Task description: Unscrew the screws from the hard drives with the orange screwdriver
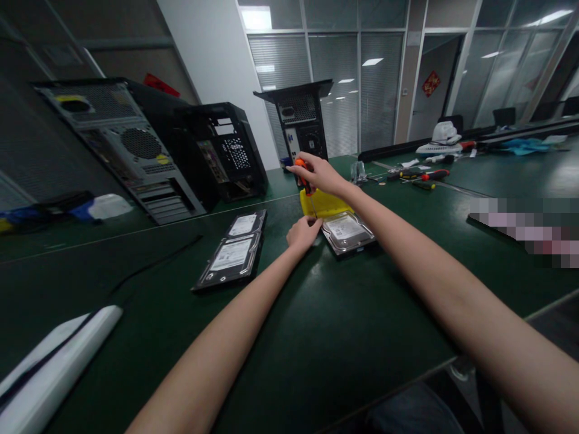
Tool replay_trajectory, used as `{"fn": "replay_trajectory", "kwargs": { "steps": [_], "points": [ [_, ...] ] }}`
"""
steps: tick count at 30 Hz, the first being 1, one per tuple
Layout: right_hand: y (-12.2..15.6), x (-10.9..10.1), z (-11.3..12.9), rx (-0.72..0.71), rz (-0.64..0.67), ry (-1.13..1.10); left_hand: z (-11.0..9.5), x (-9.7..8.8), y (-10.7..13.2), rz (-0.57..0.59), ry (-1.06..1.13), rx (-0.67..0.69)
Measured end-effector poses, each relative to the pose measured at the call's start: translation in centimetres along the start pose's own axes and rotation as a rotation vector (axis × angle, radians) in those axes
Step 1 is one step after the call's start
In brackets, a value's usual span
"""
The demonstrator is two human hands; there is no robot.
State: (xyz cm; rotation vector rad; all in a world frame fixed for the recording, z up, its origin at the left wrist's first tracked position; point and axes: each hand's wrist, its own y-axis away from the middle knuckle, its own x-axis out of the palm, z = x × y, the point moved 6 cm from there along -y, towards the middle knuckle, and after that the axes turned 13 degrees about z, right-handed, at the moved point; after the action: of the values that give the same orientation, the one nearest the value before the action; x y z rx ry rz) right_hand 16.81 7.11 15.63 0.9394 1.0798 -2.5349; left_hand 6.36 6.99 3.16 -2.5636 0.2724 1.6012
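My right hand [319, 173] is closed round the orange handle of a screwdriver [304, 175], held upright with its shaft pointing down at the left edge of a silver hard drive [347, 232]. My left hand [302, 231] rests at that same edge, its fingers curled against the drive near the screwdriver's tip. The drive lies flat on the green table [344, 337], partly in front of a yellow tray [322, 203].
Two more hard drives [234, 249] lie side by side to the left. Three computer towers [136, 147] stand at the back. Screwdrivers [423, 176] and small tools lie at the far right. A white object [49, 361] is at the near left.
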Motion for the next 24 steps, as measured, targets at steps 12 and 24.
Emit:
{"fn": "replay_trajectory", "kwargs": {
  "steps": [12,24],
  "points": [
    [-0.11,0.08,-0.17,-0.015,-0.004,0.011,0.04,-0.02,-0.07,-0.003,0.002,-0.003],
    [-0.18,-0.13,0.02,-0.046,-0.026,0.055,0.04,0.06,-0.1,-0.004,0.007,0.004]
  ]
}}
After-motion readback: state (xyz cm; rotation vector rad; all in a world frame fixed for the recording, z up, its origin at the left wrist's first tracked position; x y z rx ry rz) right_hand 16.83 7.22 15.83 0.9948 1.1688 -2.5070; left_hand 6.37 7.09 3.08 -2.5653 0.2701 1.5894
